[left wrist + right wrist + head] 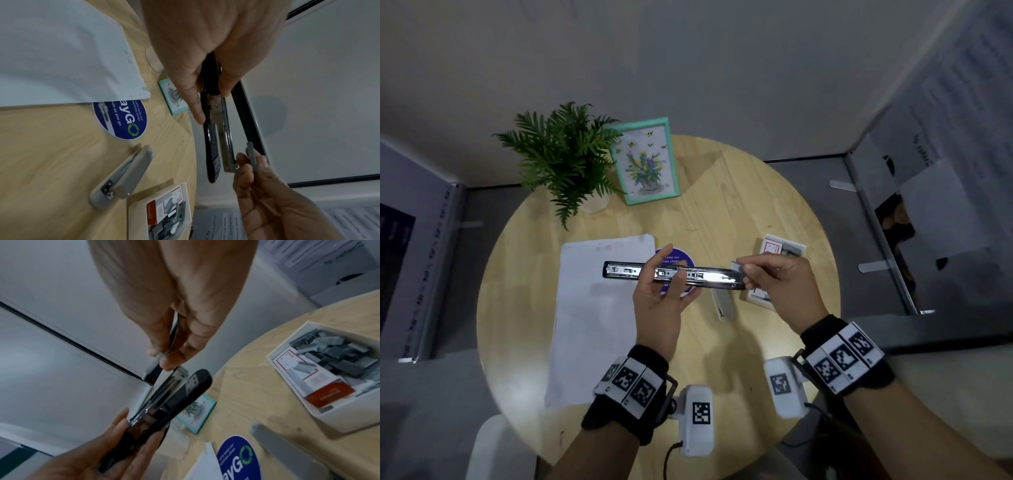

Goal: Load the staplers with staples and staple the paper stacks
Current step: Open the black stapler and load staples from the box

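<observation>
The black stapler (673, 274), swung fully open with its metal channel showing, is held level above the counter (739, 212); the left hand (661, 301) grips it about the middle; the right hand (780, 284) pinches a strip of staples (252, 156) at the channel's end; beneath lie the paper stack (592, 318), a grey stapler (123, 177) and an open box of staples (329, 369).
</observation>
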The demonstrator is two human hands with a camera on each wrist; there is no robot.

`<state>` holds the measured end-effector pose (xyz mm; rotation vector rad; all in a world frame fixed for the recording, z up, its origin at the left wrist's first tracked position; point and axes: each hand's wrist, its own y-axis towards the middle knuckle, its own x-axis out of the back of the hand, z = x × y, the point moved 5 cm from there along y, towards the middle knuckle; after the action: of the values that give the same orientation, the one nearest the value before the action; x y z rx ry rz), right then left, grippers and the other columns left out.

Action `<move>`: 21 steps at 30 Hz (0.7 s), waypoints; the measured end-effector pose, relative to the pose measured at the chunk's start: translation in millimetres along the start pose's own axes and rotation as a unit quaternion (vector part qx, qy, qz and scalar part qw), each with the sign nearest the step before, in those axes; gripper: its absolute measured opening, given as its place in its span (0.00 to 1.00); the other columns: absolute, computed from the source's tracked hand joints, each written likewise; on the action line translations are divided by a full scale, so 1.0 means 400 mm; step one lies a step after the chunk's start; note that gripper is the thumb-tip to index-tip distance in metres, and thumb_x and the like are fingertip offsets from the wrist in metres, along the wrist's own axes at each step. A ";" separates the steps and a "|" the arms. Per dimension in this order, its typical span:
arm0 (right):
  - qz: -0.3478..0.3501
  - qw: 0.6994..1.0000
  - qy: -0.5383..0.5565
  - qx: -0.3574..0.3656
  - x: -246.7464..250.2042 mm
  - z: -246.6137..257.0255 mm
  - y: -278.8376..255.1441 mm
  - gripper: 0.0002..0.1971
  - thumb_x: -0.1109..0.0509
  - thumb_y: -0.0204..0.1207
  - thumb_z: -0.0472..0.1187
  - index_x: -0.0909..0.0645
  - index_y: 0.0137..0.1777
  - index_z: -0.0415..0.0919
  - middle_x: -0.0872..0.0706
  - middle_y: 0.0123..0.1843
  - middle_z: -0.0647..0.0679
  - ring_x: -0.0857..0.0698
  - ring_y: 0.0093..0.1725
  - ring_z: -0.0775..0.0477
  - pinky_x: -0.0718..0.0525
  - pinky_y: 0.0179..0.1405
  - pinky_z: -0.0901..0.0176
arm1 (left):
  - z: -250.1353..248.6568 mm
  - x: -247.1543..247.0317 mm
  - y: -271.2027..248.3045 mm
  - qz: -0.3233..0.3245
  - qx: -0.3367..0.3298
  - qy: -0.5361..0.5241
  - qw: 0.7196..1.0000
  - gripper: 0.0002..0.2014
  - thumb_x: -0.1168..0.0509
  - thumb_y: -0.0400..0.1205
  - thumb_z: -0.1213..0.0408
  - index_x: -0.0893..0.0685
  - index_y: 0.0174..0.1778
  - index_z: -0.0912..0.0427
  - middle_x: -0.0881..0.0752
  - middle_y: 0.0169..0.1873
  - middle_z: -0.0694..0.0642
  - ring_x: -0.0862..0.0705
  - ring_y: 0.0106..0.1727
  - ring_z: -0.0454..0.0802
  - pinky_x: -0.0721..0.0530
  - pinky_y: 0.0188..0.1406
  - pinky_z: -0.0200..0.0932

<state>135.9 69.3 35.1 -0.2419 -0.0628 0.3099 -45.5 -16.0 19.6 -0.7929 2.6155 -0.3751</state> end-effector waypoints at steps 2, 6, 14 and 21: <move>-0.004 1.000 0.022 0.005 -0.002 0.015 -0.011 0.10 0.30 0.76 0.28 0.10 0.47 0.41 0.09 0.38 0.38 0.14 0.34 0.50 0.11 0.44 0.61 | -0.005 0.001 -0.006 0.001 -0.004 -0.001 1.000 0.19 0.36 0.83 0.74 0.21 0.68 0.53 0.15 0.55 0.65 0.19 0.64 0.78 0.13 0.59 0.62; -0.011 0.996 0.088 -0.020 0.005 0.015 -0.028 0.10 0.27 0.74 0.32 0.08 0.43 0.47 0.08 0.37 0.44 0.13 0.37 0.47 0.11 0.47 0.61 | -0.013 0.002 -0.021 0.005 -0.012 -0.003 1.000 0.18 0.36 0.83 0.73 0.20 0.67 0.51 0.16 0.56 0.63 0.17 0.61 0.74 0.11 0.56 0.57; 0.007 0.966 0.245 -0.088 0.001 0.006 -0.055 0.11 0.21 0.56 0.40 0.08 0.40 0.39 0.07 0.40 0.43 0.09 0.35 0.47 0.12 0.35 0.65 | -0.012 0.004 -0.043 0.004 -0.018 -0.001 1.000 0.18 0.37 0.83 0.75 0.20 0.66 0.51 0.15 0.55 0.61 0.14 0.53 0.59 0.09 0.50 0.49; -0.012 0.983 0.177 -0.053 0.023 0.000 -0.060 0.04 0.27 0.69 0.30 0.11 0.42 0.34 0.09 0.37 0.41 0.13 0.33 0.47 0.11 0.39 0.59 | -0.017 0.002 -0.058 0.008 -0.024 0.003 1.000 0.18 0.37 0.83 0.75 0.20 0.66 0.52 0.16 0.54 0.62 0.14 0.51 0.56 0.10 0.51 0.49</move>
<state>151.5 49.9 41.0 -0.3976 0.2690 0.2361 -37.9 -34.1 33.7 -0.7877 2.6426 -0.3123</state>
